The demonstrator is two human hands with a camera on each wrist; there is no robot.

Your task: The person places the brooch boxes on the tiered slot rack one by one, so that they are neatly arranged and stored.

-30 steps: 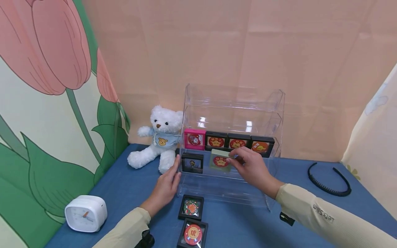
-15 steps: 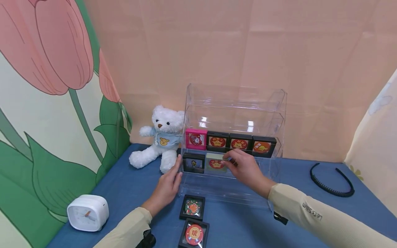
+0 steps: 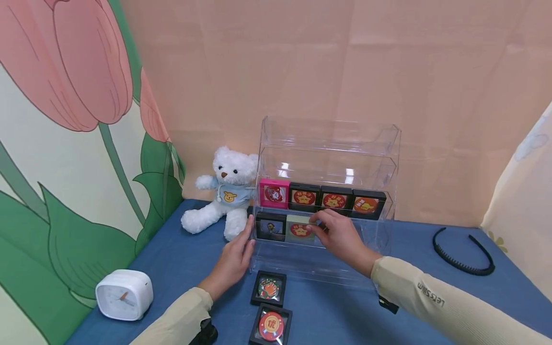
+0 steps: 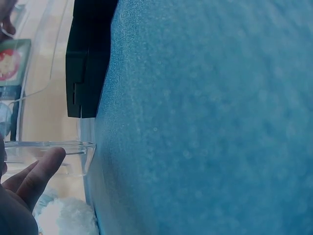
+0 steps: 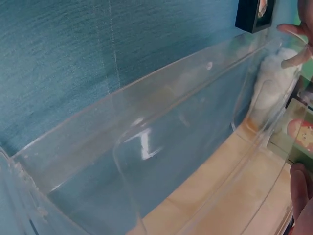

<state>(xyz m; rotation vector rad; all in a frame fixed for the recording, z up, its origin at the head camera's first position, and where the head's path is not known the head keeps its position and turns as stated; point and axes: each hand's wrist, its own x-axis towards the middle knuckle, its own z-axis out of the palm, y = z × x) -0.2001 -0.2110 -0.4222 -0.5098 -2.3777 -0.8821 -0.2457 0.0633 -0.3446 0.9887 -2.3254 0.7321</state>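
Note:
My right hand [image 3: 338, 238] pinches a pale green framed box [image 3: 297, 229] with a red emblem by its right edge. The green box stands on the middle tier of a clear acrylic display rack [image 3: 319, 273], just right of a black framed box [image 3: 270, 227]. In the right wrist view, a fingertip touches the green box [image 5: 293, 128] at its edge. My left hand [image 3: 233, 258] rests against the rack's left side with straight fingers; the left wrist view shows its fingers [image 4: 43, 172] by the clear side panel.
One tier up stand a pink box [image 3: 274, 193] and several black boxes [image 3: 336, 199]. Two black framed boxes [image 3: 270, 327] lie on the blue tabletop before the rack. A white teddy bear [image 3: 233, 191] sits left, a white clock [image 3: 124, 294] nearer, a black headband [image 3: 463, 263] right.
My right hand has moved left and slightly down with the green box, which has gone from tilted and apart to upright beside the black box. The left hand stays at the rack.

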